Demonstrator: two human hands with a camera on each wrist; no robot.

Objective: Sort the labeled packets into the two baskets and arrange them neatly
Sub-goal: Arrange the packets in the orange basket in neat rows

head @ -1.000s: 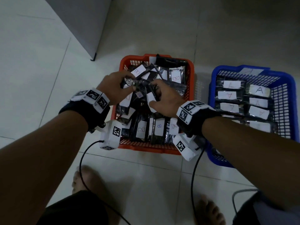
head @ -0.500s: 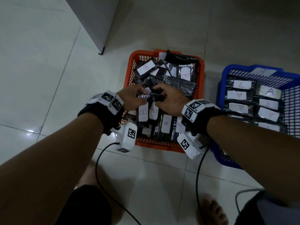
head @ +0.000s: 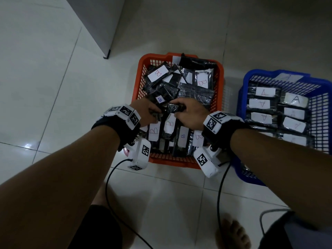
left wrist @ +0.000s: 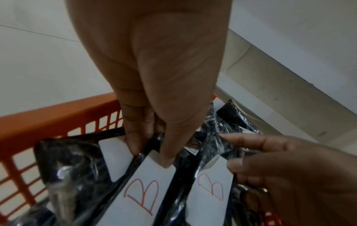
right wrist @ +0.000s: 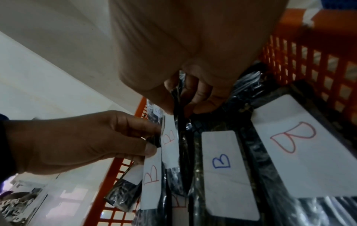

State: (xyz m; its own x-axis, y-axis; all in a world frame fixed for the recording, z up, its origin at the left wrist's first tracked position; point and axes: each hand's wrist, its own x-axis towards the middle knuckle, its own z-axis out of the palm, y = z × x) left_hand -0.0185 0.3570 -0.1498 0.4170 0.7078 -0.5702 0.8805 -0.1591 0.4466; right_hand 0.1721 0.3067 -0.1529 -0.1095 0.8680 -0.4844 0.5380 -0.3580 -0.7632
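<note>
Both hands were over the orange basket (head: 142, 81): my left hand (head: 146, 112) & right hand (head: 190, 114) each pinched a black packet (head: 172, 107) between them, above the upright B-labelled packets (head: 183, 136). A-labelled packets (head: 262, 104) lay in the blue basket (head: 321, 105).

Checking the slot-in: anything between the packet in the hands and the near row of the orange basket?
Nothing visible blocks it. Left hand and right hand pinch the packet above upright B packets in the orange basket.
</note>
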